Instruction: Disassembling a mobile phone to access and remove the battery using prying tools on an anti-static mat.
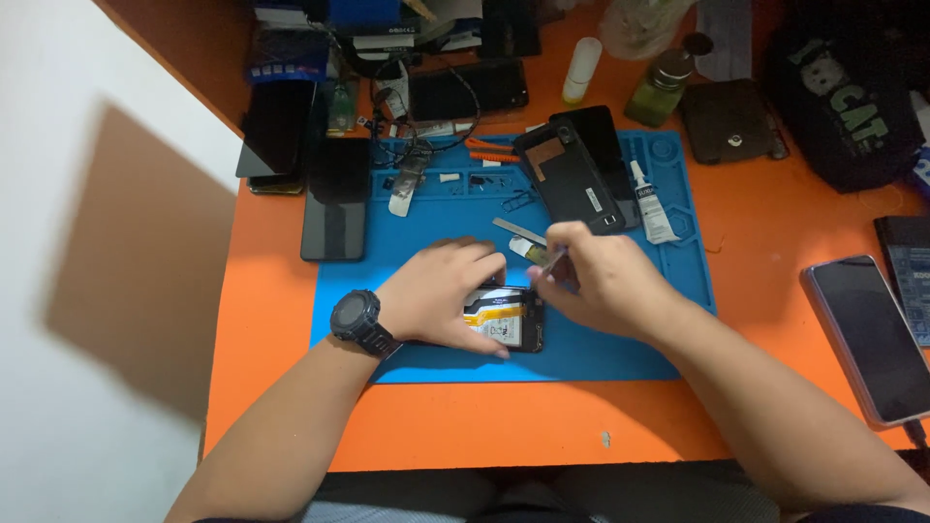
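My left hand (446,295), with a dark watch on its wrist, lies flat over an opened phone (509,324) on the blue work mat (601,353) and holds it down. The phone's insides show a battery and an orange flex cable. My right hand (601,276) is closed around thin metal tweezers (550,261) whose tip points down at the phone's top edge. A small flat metal piece (518,230) lies on the mat just beyond the hands.
Black phone back covers (581,169) and a white glue tube (654,203) rest on the mat's far right. Dark phones (334,199) lie at the left, another phone (867,339) at the right. Bottles (664,87), cables and boxes crowd the far edge of the orange table (484,426).
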